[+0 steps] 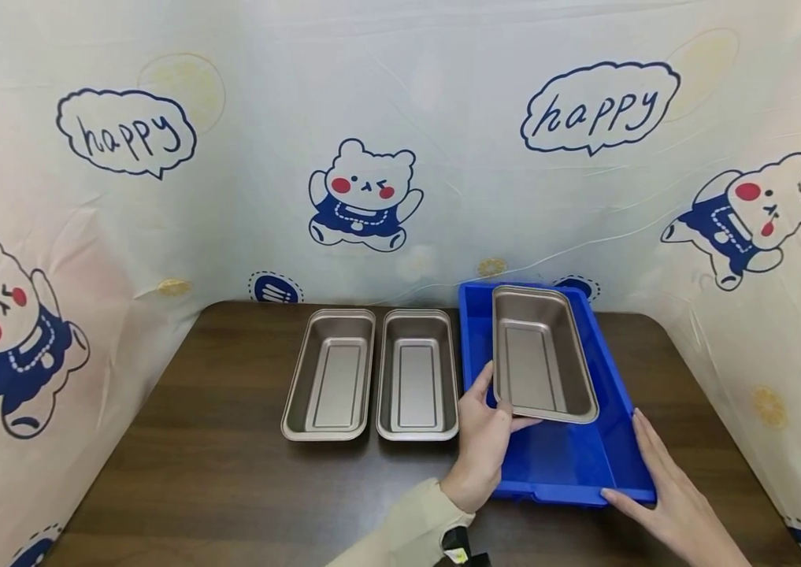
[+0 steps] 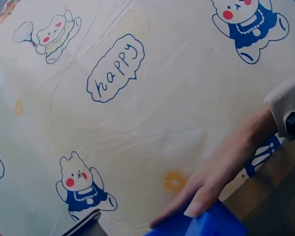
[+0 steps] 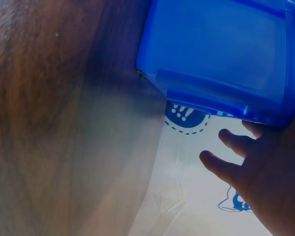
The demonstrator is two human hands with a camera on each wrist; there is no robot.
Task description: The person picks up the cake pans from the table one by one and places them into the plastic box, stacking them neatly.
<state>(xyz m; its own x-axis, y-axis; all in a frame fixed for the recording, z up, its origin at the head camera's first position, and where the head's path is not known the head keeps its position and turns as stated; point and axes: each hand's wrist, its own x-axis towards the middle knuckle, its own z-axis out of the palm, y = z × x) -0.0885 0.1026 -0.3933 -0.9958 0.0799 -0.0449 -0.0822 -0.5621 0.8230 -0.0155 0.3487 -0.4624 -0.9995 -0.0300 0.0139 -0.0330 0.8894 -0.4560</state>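
My left hand (image 1: 481, 449) grips a metallic loaf pan (image 1: 531, 358) at its near left corner, thumb at the rim and fingers beside and beneath it. That pan is held tilted over a blue plastic tray (image 1: 556, 465); in the left wrist view only a dark edge of the pan (image 2: 86, 223) shows. My right hand (image 1: 680, 492) rests against the tray's near right corner, fingers straight along the outer side and thumb at the front rim. From the right wrist, the fingers look spread beside the blue wall (image 3: 211, 54).
Two similar loaf pans, a left one (image 1: 329, 378) and a middle one (image 1: 417, 378), stand side by side left of the tray on the dark wooden table (image 1: 216, 472). A printed cloth (image 1: 244, 220) hangs behind and around the table.
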